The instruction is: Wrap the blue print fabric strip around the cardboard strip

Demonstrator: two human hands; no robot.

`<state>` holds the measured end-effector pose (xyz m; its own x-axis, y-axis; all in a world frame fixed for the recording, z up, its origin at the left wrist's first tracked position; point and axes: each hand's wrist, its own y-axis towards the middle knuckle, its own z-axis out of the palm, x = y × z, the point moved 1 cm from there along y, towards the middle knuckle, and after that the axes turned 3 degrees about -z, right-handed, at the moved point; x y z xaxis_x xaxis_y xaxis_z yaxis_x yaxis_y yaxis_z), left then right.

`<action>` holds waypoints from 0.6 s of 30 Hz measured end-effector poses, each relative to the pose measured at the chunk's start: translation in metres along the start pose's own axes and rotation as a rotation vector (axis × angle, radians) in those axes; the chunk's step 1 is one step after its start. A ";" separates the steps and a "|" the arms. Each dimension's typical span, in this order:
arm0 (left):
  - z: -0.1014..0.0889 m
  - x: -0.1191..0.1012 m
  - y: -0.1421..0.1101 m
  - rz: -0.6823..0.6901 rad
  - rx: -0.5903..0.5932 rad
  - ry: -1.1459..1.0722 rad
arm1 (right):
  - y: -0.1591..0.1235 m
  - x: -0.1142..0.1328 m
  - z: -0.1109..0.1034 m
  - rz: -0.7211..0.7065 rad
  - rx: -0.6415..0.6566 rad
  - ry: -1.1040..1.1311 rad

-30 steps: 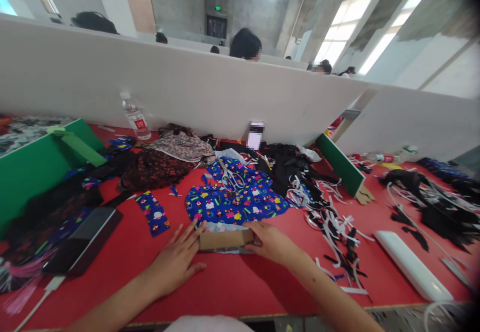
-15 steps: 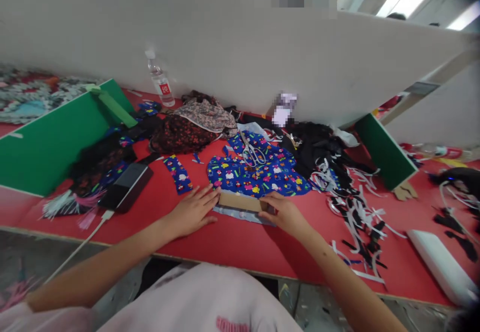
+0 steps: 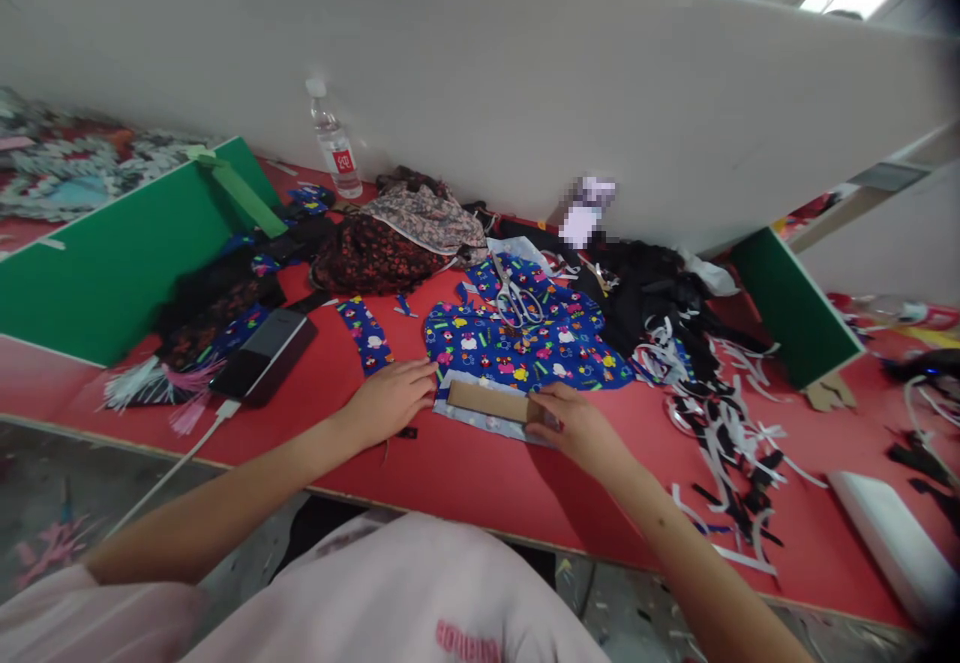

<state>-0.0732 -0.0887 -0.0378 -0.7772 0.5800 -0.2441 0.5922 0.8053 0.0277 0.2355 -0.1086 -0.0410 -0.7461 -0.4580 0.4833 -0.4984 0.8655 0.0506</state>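
A brown cardboard strip (image 3: 491, 403) lies along a pale blue-grey cloth piece (image 3: 480, 423), whose edges show around it. At the strip's right end, my right hand (image 3: 576, 425) is closed, its fingers and thumb holding that end. My left hand (image 3: 394, 401) rests flat with fingers stretched out, its tips by the cloth's left edge. Just beyond lies a blue printed fabric piece (image 3: 525, 343) with colourful figures, and silver scissors (image 3: 517, 303) rest on it. A narrow strip of the same print (image 3: 365, 336) lies above my left hand.
On the red table (image 3: 465, 483) stand a black device (image 3: 262, 358) with a white cable, a water bottle (image 3: 336, 148) and dark floral fabric (image 3: 375, 253). Black and white scraps (image 3: 720, 423) spread at right, near a white case (image 3: 892, 543). Green dividers (image 3: 135, 263) flank the place.
My left hand has drawn back slightly left from the cardboard, baring its left end and the cloth there. A small dark scrap now shows below that hand. My right hand stays at the other end.
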 end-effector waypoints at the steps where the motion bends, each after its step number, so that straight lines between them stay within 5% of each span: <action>1: -0.002 -0.001 0.002 -0.013 -0.005 -0.004 | -0.001 0.000 0.001 -0.004 -0.002 -0.003; 12: -0.012 -0.016 0.022 -0.052 0.036 -0.024 | -0.005 0.003 0.000 -0.012 -0.005 -0.013; 18: -0.028 0.006 0.022 -0.251 -0.010 0.015 | -0.006 0.003 -0.002 -0.019 -0.003 0.010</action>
<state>-0.0708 -0.0639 -0.0118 -0.9027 0.3636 -0.2303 0.3784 0.9254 -0.0225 0.2375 -0.1147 -0.0381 -0.7321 -0.4721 0.4910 -0.5108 0.8574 0.0628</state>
